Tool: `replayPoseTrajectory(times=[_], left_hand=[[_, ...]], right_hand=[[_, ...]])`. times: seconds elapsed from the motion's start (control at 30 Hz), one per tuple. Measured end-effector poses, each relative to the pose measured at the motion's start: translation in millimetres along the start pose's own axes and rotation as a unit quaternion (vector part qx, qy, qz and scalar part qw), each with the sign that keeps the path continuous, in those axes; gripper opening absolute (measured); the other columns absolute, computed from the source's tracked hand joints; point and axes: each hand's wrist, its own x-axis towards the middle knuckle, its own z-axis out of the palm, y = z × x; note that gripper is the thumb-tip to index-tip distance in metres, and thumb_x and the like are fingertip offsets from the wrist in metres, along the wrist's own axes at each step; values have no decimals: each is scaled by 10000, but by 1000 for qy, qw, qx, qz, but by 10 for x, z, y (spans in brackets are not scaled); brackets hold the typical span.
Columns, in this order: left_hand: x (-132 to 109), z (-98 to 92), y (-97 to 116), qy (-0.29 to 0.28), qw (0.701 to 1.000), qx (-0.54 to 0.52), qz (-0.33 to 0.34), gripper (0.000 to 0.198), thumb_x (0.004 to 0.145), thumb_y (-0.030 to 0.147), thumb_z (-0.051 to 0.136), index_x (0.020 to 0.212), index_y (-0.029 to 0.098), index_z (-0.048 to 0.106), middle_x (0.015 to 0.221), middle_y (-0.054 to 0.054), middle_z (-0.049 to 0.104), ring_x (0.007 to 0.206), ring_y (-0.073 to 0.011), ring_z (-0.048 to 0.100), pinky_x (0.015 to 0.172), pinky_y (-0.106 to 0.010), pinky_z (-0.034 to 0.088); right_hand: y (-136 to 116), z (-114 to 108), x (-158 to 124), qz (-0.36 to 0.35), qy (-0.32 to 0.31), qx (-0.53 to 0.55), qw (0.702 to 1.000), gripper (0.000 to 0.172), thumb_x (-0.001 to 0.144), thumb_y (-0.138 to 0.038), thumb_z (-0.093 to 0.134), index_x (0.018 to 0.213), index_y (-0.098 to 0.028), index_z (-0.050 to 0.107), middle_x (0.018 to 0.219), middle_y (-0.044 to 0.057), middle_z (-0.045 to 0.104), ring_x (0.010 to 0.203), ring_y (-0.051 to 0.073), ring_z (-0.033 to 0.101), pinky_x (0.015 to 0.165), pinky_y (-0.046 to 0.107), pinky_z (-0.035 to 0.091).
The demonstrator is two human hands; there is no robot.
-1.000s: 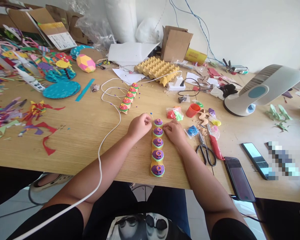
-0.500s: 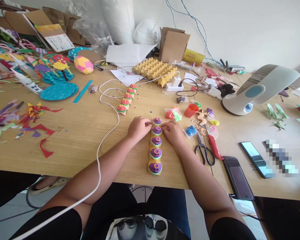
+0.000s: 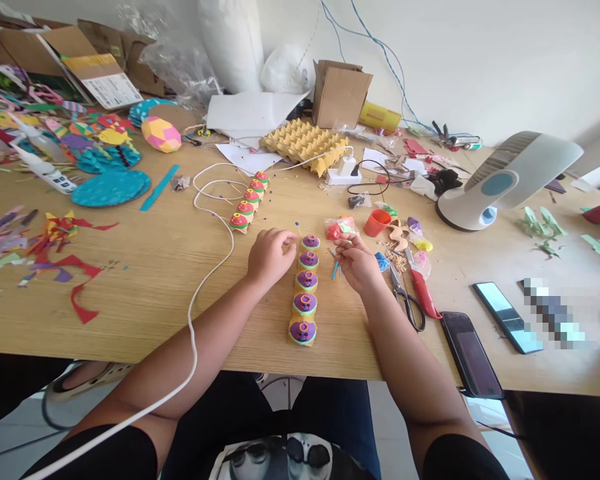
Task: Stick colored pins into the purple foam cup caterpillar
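A strip of egg carton (image 3: 297,291) runs away from me on the table, its cups topped with purple modelling clay, green rims, orange rings and small dark face marks. A blue-headed pin (image 3: 298,231) sticks up at its far end. My left hand (image 3: 274,255) is beside the strip's far left side, fingers loosely curled with a gap at the thumb and nothing visible in them. My right hand (image 3: 356,259) is off to the right, fingertips pinched together; what they hold, if anything, is too small to tell. Thin blue sticks (image 3: 335,268) lie just left of it.
A similar strip with red tops (image 3: 246,208) stands behind left, pins around it. Bagged clay (image 3: 341,229), an orange cup (image 3: 377,223), scissors (image 3: 409,303), a red-handled knife (image 3: 425,293) and phones (image 3: 471,353) lie right. A white cable (image 3: 195,333) crosses my left arm. A fan (image 3: 505,180) stands right.
My right hand has left the strip, moving right and turning with fingers pinched. The left hand has drawn slightly away from the strip. Blue sticks now show beside the right hand.
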Motion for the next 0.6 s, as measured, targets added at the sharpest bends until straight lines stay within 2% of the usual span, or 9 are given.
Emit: replayPoseTrajectory(times=[0.1,0.23,0.4,0.6], left_hand=[[-9,-35,69,30,999,-11,34,183,857,179,622,1013,214,710,907,-43,694,924,-238,602,869,-378,476],[-24,-73,171,57,995,-38,79,148,894,200,611,1013,214,699,934,-48,690,941,-228,599,888,-378,473],[-63,-106,287,67,984,-74,147,148,915,285,648,1048,242,698,977,-48,678,979,-217,595,929,-389,459],[-102,-142,365,75,974,-78,199,199,877,366,718,1054,277,705,977,-42,654,957,-208,583,943,-412,438]], right_hand=[[-41,23,-32,19,-28,124,992,319,719,-32,585,948,-252,551,967,-11,709,890,106,684,822,229,557],[-70,78,-74,-2,-54,160,986,254,818,-78,612,967,-265,526,1145,11,727,1141,137,679,963,297,555],[-99,156,-157,-21,-88,147,985,193,881,-201,665,973,-285,517,1285,-7,696,1242,153,637,1088,368,491],[-97,332,-337,-51,-149,72,985,251,896,-363,694,1097,-318,550,1275,-4,706,1250,180,624,1109,402,461]])
